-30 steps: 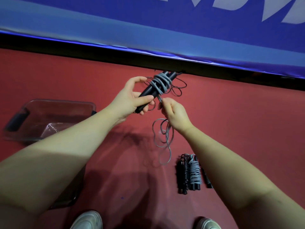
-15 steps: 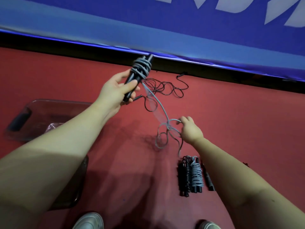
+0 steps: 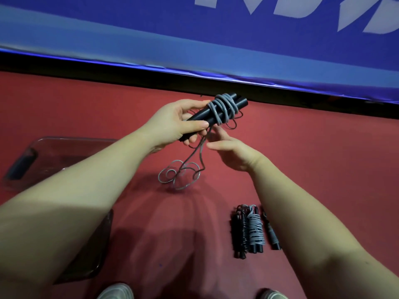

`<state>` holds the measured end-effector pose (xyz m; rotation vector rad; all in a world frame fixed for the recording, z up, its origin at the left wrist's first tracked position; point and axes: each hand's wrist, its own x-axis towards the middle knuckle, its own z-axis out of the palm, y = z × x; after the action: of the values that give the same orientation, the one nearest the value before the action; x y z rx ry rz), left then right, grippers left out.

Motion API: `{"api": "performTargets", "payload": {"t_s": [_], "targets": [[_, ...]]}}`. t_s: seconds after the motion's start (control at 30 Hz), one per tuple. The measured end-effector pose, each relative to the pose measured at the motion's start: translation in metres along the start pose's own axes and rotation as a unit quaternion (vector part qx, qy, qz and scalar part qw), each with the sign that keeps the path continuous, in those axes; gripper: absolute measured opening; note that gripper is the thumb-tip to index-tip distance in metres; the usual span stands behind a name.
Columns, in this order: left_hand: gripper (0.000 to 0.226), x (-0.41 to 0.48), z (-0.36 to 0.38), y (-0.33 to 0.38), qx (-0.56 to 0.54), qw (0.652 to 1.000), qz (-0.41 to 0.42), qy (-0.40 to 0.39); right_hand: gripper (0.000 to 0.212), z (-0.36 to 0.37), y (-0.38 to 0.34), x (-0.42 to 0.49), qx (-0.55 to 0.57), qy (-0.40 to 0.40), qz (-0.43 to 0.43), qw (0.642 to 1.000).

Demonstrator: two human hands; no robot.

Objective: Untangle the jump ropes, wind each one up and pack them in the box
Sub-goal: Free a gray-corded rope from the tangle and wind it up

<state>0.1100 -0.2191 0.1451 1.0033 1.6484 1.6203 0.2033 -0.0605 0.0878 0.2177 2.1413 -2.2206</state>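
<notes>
A blue banner point(image 3: 194, 39) runs along the far edge of the red floor point(image 3: 313, 147) in front of you. Your left forearm crosses the clear box point(image 3: 64, 145) on your left, hiding much of it; what lies inside cannot be told. By your right forearm, finished wound ropes point(image 3: 248, 229) lie side by side on the floor. Your left hand point(image 3: 172, 124) grips the black handles point(image 3: 200, 116), with the grey rope point(image 3: 224, 106) partly wound round them and its loose loops point(image 3: 179, 176) down on the floor. Your right hand point(image 3: 233, 152) is straight-fingered, holding nothing, just beside the hanging cord.
</notes>
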Motion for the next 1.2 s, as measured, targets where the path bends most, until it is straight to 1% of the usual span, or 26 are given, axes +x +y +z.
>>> {"api": "performTargets", "payload": {"t_s": [0.03, 0.1, 0.13, 0.17, 0.2, 0.23, 0.3, 0.37, 0.43, 0.5, 0.53, 0.57, 0.6, 0.63, 0.67, 0.7, 0.77, 0.8, 0.87, 0.93, 1.0, 1.07, 1.13, 1.2], "targets": [[0.042, 0.0, 0.0, 0.003, -0.004, 1.0, 0.005, 0.0, 0.065, 0.008, 0.0, 0.004, -0.024, -0.019, -0.019, 0.999], [0.041, 0.001, -0.001, 0.007, -0.015, 1.0, 0.014, -0.002, 0.027, 0.025, 0.003, 0.013, -0.042, -0.012, -0.052, 0.998], [0.041, 0.001, -0.001, 0.009, -0.019, 1.0, 0.017, -0.001, 0.018, 0.032, 0.006, 0.016, -0.033, 0.008, -0.058, 0.998], [0.041, 0.002, -0.002, 0.011, -0.019, 1.0, 0.02, 0.0, 0.015, 0.037, 0.009, 0.017, -0.017, 0.037, -0.049, 0.998], [0.041, 0.002, -0.003, 0.012, -0.013, 1.0, 0.023, 0.004, 0.017, 0.042, 0.011, 0.017, 0.001, 0.063, -0.03, 0.998], [0.041, 0.002, -0.006, 0.012, -0.003, 1.0, 0.023, 0.011, 0.022, 0.044, 0.013, 0.017, -0.004, 0.091, -0.013, 0.996], [0.042, 0.001, -0.014, 0.009, 0.027, 0.999, 0.018, 0.041, 0.026, 0.038, 0.021, 0.014, -0.074, 0.156, -0.002, 0.985], [0.043, 0.0, -0.023, 0.002, 0.056, 0.994, 0.009, 0.096, 0.025, 0.024, 0.03, 0.007, -0.147, 0.208, -0.014, 0.967], [0.044, 0.002, -0.037, -0.006, 0.057, 0.983, -0.001, 0.177, 0.027, 0.011, 0.036, -0.004, -0.151, 0.224, -0.012, 0.963], [0.044, 0.004, -0.05, -0.016, 0.067, 0.969, -0.017, 0.237, 0.032, 0.007, 0.036, -0.013, -0.142, 0.208, -0.003, 0.968], [0.045, 0.004, -0.055, -0.022, 0.094, 0.964, -0.026, 0.248, 0.034, 0.007, 0.033, -0.015, -0.188, 0.199, -0.002, 0.962], [0.045, 0.005, -0.06, -0.029, 0.129, 0.958, -0.034, 0.253, 0.036, 0.009, 0.029, -0.015, -0.283, 0.192, -0.003, 0.94], [0.046, 0.006, -0.063, -0.036, 0.163, 0.952, -0.044, 0.255, 0.038, 0.011, 0.025, -0.014, -0.4, 0.185, -0.009, 0.898], [0.047, 0.006, -0.065, -0.042, 0.193, 0.945, -0.055, 0.258, 0.042, 0.015, 0.019, -0.013, -0.509, 0.189, -0.03, 0.839], [0.047, 0.007, -0.068, -0.047, 0.218, 0.938, -0.066, 0.26, 0.046, 0.02, 0.012, -0.012, -0.582, 0.205, -0.075, 0.784], [0.047, 0.007, -0.069, -0.05, 0.24, 0.933, -0.074, 0.259, 0.047, 0.025, 0.004, -0.012, -0.622, 0.219, -0.138, 0.739], [0.047, 0.005, -0.07, -0.054, 0.297, 0.922, -0.087, 0.232, 0.041, 0.034, -0.01, -0.011, -0.659, 0.207, -0.269, 0.671], [0.047, 0.004, -0.068, -0.055, 0.329, 0.916, -0.093, 0.209, 0.039, 0.038, -0.018, -0.01, -0.67, 0.191, -0.314, 0.645], [0.043, 0.002, -0.061, -0.054, 0.379, 0.905, -0.104, 0.165, 0.037, 0.045, -0.033, -0.004, -0.687, 0.156, -0.364, 0.609], [0.041, 0.001, -0.054, -0.052, 0.41, 0.894, -0.118, 0.137, 0.033, 0.049, -0.048, 0.0, -0.705, 0.13, -0.38, 0.585], [0.04, 0.0, -0.049, -0.047, 0.422, 0.894, -0.123, 0.086, 0.029, 0.048, -0.061, 0.004, -0.721, 0.136, -0.37, 0.57], [0.039, -0.003, -0.043, -0.042, 0.436, 0.894, -0.102, 0.003, 0.034, 0.041, -0.071, 0.006, -0.734, 0.154, -0.345, 0.564], [0.039, -0.009, -0.036, -0.034, 0.442, 0.889, -0.078, -0.089, 0.04, 0.03, -0.075, 0.008, -0.737, 0.151, -0.327, 0.572], [0.038, -0.015, -0.028, -0.026, 0.409, 0.894, -0.068, -0.168, 0.046, 0.02, -0.074, 0.008, -0.738, 0.13, -0.297, 0.591]]}}
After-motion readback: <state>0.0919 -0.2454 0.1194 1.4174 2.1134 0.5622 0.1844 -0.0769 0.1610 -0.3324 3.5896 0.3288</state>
